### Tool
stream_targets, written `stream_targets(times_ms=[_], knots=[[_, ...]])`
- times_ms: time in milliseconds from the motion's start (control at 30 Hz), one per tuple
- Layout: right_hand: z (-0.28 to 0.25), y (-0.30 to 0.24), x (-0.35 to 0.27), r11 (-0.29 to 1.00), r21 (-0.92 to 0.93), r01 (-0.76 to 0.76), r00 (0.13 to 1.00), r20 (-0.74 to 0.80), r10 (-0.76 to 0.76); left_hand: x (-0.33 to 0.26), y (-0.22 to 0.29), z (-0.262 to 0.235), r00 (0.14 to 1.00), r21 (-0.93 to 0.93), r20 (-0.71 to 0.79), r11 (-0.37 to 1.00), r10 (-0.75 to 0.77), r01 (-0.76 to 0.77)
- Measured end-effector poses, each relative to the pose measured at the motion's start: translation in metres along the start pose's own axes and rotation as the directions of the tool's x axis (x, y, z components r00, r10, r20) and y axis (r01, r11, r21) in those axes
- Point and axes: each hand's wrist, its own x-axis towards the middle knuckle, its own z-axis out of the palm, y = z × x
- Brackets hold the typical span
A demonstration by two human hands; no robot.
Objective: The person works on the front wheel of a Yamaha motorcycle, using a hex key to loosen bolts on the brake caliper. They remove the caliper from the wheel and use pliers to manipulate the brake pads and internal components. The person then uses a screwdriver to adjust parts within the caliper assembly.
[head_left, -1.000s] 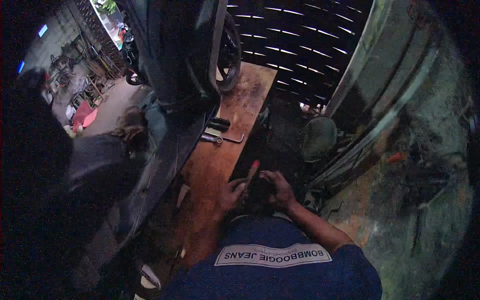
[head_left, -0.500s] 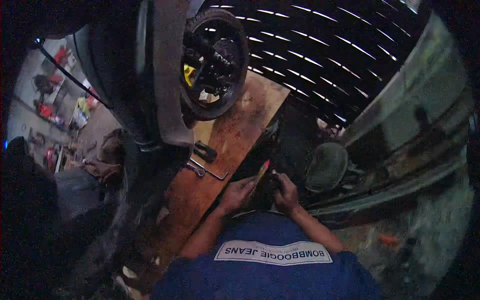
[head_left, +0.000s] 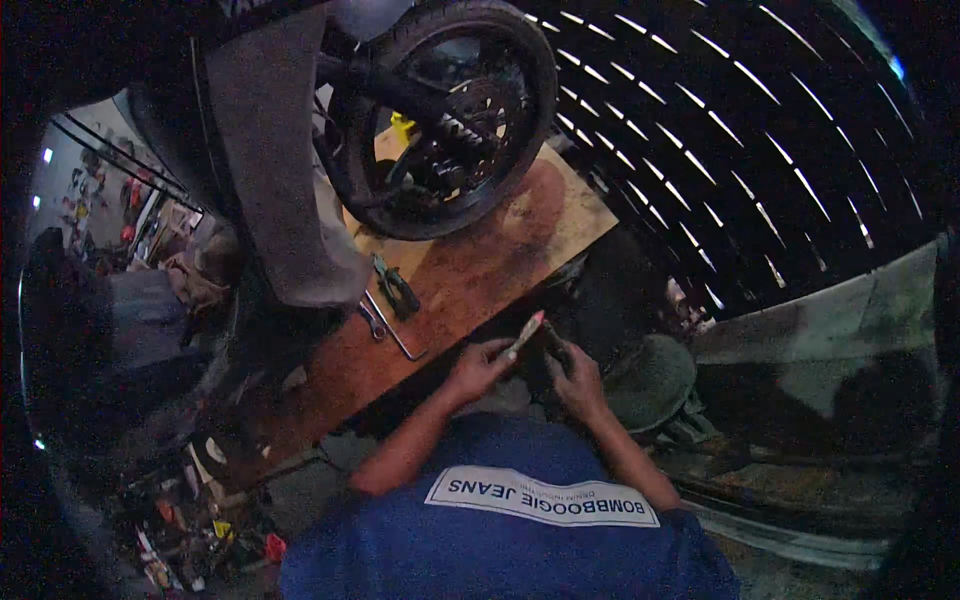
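My left hand [head_left: 482,368] is closed around the lower end of a slim pale tube-like thing with a red tip [head_left: 527,338]. Its tip points up and to the right. Close beside it, my right hand [head_left: 580,384] is closed, with fingers bent inward next to the tube-like thing. Something dark seems to be between those fingers, but the shadow hides what it is. Both hands are in front of my blue shirt [head_left: 470,540], to the right of a wooden board.
A motorcycle wheel [head_left: 540,110] stands over the wooden board [head_left: 480,265]. On the board lie pliers [head_left: 403,298], a ring spanner [head_left: 374,322] and a hex key [head_left: 408,345]. A round greenish thing [head_left: 655,380] is right of my hands. Loose clutter [head_left: 190,530] lies lower left.
My view has turned, so the wheel and board show more fully and clutter appears at lower left. Both hands keep their closed grips near each other, with the red-tipped thing still in the left.
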Motion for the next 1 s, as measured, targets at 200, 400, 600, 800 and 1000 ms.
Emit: stream_targets(times_ms=[200, 400, 600, 800, 1000], knots=[[-0.007, 0.023, 0.029, 0.990, -0.050, -0.132, 0.991, -0.012, 0.132, 0.034, -0.001, -0.021, 0.990, 0.028, -0.119, 0.996, -0.075, 0.079], [-0.030, 0.037, 0.063, 0.959, -0.144, -0.243, 0.970, -0.013, 0.244, 0.074, -0.058, -0.022, 0.923, 0.107, -0.385, 0.994, 0.008, 0.036], [-0.036, 0.041, 0.105, 0.931, -0.230, -0.283, 0.958, -0.034, 0.283, 0.076, -0.072, -0.043, 0.896, 0.051, -0.423, 0.984, -0.135, 0.173], [-0.039, 0.052, 0.155, 0.932, -0.349, -0.098, 0.971, 0.174, 0.167, 0.081, -0.115, -0.038, 0.774, -0.011, -0.590, 0.962, -0.228, 0.274], [-0.058, 0.048, 0.217, 0.831, -0.467, 0.303, 0.888, 0.455, -0.067, 0.074, -0.210, -0.001, 0.655, 0.346, -0.754, 0.822, -0.043, 0.453]])
